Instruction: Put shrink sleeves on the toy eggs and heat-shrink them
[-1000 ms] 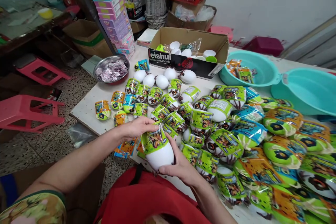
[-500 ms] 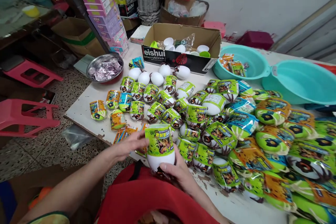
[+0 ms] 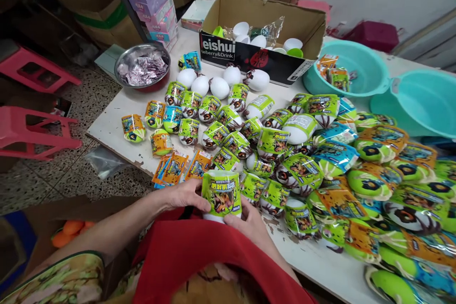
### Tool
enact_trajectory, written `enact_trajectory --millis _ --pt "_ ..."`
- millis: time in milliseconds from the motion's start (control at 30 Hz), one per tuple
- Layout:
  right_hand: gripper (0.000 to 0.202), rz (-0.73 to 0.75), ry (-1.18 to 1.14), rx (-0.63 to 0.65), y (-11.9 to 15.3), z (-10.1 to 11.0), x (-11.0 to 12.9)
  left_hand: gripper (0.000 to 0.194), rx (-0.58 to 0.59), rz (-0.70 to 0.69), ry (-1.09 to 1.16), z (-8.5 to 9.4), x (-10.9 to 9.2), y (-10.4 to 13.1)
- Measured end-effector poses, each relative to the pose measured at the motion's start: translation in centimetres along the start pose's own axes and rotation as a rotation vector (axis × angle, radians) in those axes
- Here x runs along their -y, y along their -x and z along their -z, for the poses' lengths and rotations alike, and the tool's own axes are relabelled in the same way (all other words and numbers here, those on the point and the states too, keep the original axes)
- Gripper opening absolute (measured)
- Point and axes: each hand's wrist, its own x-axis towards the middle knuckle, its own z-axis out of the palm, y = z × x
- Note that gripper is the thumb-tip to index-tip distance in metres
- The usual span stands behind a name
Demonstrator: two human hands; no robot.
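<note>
Between my two hands, close to my body at the table's front edge, is a white plastic egg [image 3: 221,197] with a green printed sleeve around it. My left hand [image 3: 188,198] grips its left side, the thumb lying on the front of the sleeve. On the right, my right hand [image 3: 249,223] is wrapped round the lower part, with its thumb near the bottom. The egg's base is hidden behind the red apron. Flat orange printed sleeves [image 3: 173,168] lie just beyond my left hand. Several eggs in green sleeves [image 3: 252,187] sit right behind the held one.
Bare white eggs [image 3: 219,88] stand before a cardboard box [image 3: 263,14] of egg shells. A steel bowl [image 3: 142,83] holds small sachets. Turquoise basins [image 3: 345,54] are at the back right. Sleeved eggs [image 3: 379,183] crowd the table's right side. Pink stools [image 3: 33,128] stand at left.
My left hand has moved in from the sleeve's upper left edge to grip the egg's side. The egg sits lower against the apron, and the view has tipped down.
</note>
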Motion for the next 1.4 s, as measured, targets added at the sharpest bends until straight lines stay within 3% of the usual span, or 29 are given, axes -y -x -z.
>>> enact_trajectory --millis 133,267,333,500,633,800,933,1167,1300,1400 --pt "0.063 -0.001 -0.043 0.000 0.1 0.2 -0.4 0.049 0.006 -0.005 -0.011 -0.3 -0.5 0.0" --pt "0.057 0.114 -0.138 -0.045 -0.8 0.3 1.2 0.042 0.045 0.011 -0.083 -0.2 -2.4 -0.7" --pt "0.056 0.103 -0.115 -0.021 -1.1 0.3 1.8 0.043 0.051 0.011 -0.109 -0.1 -2.7 -0.9" --pt "0.059 0.043 -0.096 -0.053 -0.5 0.0 0.6 0.060 -0.042 0.058 -0.125 0.0 -0.8 -0.4" --pt "0.059 0.020 -0.094 -0.123 0.2 -0.1 -1.0 0.055 -0.050 0.101 -0.130 -0.1 0.4 0.1" --pt "0.059 0.038 -0.134 -0.113 -1.5 0.2 0.3 0.053 -0.112 0.016 -0.019 0.0 -0.6 -1.8" --pt "0.053 0.022 -0.248 -0.165 -3.2 0.5 1.5 0.052 -0.215 0.045 -0.063 0.3 -1.3 -3.7" --pt "0.063 -0.051 -0.130 -0.046 -1.8 1.1 -0.1 0.051 -0.080 0.129 -0.012 0.1 0.0 -1.9" --pt "0.064 -0.040 -0.106 -0.002 -1.8 1.4 0.3 0.054 -0.133 0.083 -0.013 -0.6 -0.9 -1.9" --pt "0.068 -0.086 -0.049 -0.042 -2.1 1.3 0.2 0.055 -0.128 0.038 -0.074 -0.6 -1.0 -2.0"
